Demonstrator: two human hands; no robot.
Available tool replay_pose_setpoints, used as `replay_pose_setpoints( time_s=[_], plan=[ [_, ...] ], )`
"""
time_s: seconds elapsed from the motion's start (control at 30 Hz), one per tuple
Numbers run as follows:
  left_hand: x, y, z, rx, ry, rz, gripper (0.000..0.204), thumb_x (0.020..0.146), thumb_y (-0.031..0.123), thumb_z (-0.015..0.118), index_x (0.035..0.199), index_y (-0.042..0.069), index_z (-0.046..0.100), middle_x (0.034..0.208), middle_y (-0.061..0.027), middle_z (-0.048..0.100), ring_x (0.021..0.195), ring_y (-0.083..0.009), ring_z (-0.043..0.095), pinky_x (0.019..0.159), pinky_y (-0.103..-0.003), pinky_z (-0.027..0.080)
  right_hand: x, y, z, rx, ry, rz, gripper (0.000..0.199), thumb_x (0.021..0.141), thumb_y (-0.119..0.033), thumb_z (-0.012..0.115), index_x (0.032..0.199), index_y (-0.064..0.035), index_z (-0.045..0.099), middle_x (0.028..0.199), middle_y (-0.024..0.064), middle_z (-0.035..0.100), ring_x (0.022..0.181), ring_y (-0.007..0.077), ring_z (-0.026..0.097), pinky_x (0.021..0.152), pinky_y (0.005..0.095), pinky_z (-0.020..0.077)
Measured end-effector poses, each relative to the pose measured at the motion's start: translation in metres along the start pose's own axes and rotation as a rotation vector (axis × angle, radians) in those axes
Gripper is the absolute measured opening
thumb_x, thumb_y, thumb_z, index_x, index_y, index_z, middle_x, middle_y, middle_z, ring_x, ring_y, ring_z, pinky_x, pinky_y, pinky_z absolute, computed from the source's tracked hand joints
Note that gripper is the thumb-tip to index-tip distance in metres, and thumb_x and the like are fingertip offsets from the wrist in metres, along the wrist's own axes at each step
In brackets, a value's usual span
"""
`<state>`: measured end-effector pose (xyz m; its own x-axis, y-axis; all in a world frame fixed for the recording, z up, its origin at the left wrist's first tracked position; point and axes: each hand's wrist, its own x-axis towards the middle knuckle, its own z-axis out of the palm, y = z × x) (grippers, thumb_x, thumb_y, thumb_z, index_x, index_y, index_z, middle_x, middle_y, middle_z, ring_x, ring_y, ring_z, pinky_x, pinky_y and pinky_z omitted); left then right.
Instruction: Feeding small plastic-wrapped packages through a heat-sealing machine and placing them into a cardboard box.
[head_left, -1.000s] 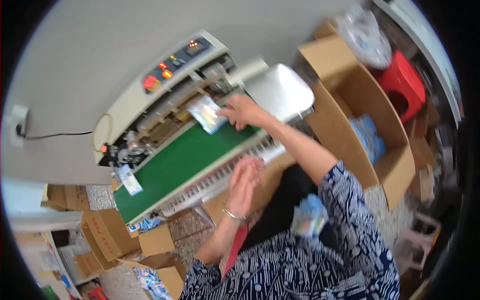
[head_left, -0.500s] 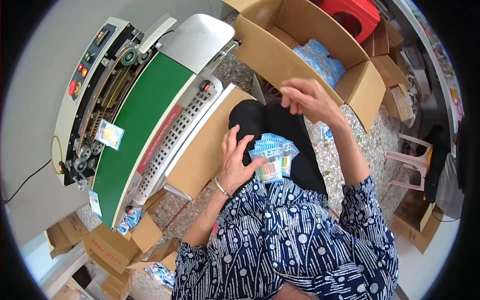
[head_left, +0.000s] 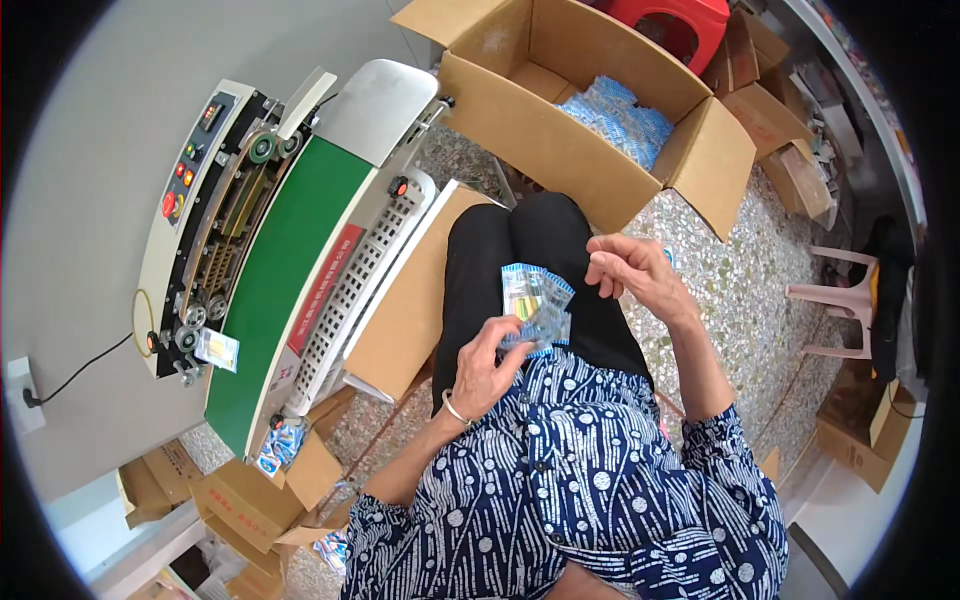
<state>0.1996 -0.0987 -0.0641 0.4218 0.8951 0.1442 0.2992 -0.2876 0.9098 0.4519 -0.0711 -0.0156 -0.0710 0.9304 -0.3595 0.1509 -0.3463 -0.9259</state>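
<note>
Small clear packets [head_left: 522, 295] with blue-and-white edges and coloured sticks inside lie in a loose pile on my lap. My left hand [head_left: 487, 372] is at the pile's near left side, thumb and fingertips closed on a clear packet [head_left: 545, 327]. Over my right thigh, my right hand [head_left: 642, 277] is raised apart from the pile, fingers curled in, with nothing visible in them. To the left stands a band sealing machine with a green conveyor belt [head_left: 285, 260]. One packet [head_left: 217, 349] sits at the belt's lower left edge, beside the rollers.
A large open cardboard box [head_left: 545, 150] ahead holds a heap of blue-and-white packets [head_left: 622, 122]. Below the belt's near end, another carton [head_left: 315, 470] has packets in it. A pink stool [head_left: 840, 300] stands at right, a red stool [head_left: 685, 20] behind the large box.
My right hand has come down from beside the large box toward my lap. My left fingers have closed on a packet. One packet travelled down the belt; another left its end. The view shifted.
</note>
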Motion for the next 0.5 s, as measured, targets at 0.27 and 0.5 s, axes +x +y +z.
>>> replay_pose_setpoints(
  time_s=[0.27,0.5],
  plan=[
    [0.021,0.004,-0.028,-0.529,-0.011,-0.294,0.027,0.078,-0.003,0.066,0.099,0.004,0.050,0.093,-0.0034,0.057,0.085,-0.0086,0.056,0.076,-0.022,0.047,-0.006,-0.002,0.014,0.031,-0.213,-0.173,0.033,0.086,-0.015,0.062,0.113,0.0025,0.055,0.099,0.0051,0.060,0.090,0.0093,0.056,0.079,0.0244,0.0465],
    [0.046,0.042,-0.056,-0.861,-0.047,-0.396,0.029,0.077,-0.004,0.067,0.101,0.005,0.051,0.093,-0.0016,0.059,0.086,-0.0079,0.058,0.078,-0.022,0.047,-0.004,-0.016,0.039,0.336,-0.396,-0.151,0.044,0.086,-0.020,0.063,0.122,0.0013,0.050,0.107,0.0069,0.061,0.093,0.0101,0.057,0.082,0.0258,0.0464]
  ],
)
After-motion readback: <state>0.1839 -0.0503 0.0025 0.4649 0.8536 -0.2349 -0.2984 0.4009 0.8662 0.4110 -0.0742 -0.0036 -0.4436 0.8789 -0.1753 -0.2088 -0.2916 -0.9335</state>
